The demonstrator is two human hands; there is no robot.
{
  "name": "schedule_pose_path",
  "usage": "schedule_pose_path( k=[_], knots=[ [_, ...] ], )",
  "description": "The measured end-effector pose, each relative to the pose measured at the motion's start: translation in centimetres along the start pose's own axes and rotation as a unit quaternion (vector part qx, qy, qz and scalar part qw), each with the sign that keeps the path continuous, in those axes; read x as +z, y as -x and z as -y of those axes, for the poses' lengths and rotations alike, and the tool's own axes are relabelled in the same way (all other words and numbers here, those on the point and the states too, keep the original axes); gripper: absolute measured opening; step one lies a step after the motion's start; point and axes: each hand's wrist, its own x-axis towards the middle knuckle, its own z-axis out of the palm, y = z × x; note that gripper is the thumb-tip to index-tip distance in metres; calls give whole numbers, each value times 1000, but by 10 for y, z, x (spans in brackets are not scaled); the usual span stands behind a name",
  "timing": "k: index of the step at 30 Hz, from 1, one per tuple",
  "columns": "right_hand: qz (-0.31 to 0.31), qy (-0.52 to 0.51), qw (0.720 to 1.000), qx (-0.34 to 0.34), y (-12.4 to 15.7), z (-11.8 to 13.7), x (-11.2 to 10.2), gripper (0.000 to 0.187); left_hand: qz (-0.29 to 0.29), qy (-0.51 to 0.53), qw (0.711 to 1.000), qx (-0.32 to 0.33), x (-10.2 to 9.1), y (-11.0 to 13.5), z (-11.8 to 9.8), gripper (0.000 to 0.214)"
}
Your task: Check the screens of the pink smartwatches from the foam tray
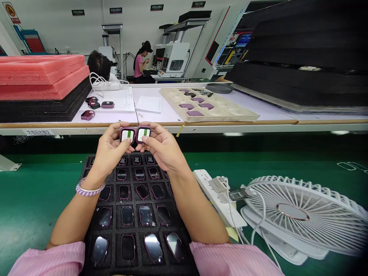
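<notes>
My left hand [112,147] grips a purple smartwatch case [127,134], its thumb on the lit screen. A matching smartwatch case [143,133] is in my right hand [161,145], with that thumb also resting on the glass. Both screens show a white grid with a green bar, and the two watches are side by side, almost touching. Below them lies a black foam tray [113,245] with rows of strapless watches in its pockets. Several in the far row have text lit on their screens; the nearer ones look dark or reflective. My forearms hide parts of the tray's sides.
A white fan [293,212] and a power strip [209,191] with cables lie to the right. On the shelf are red foam sheets [43,73], loose watches [87,114], a paper pad [148,104], a beige tray [218,115] and stacked black trays [287,73]. Two people sit beyond.
</notes>
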Motion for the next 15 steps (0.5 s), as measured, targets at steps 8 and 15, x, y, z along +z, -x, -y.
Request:
schedule_pose_path(
  k=[8,15],
  knots=[
    [1,3,1000,-1,1,2,1,53,5,-3,1000,5,-1,0,0,48],
    [-2,1,1000,-7,1,1,1,51,6,2,1000,4,-1,1,-1,51]
  ],
)
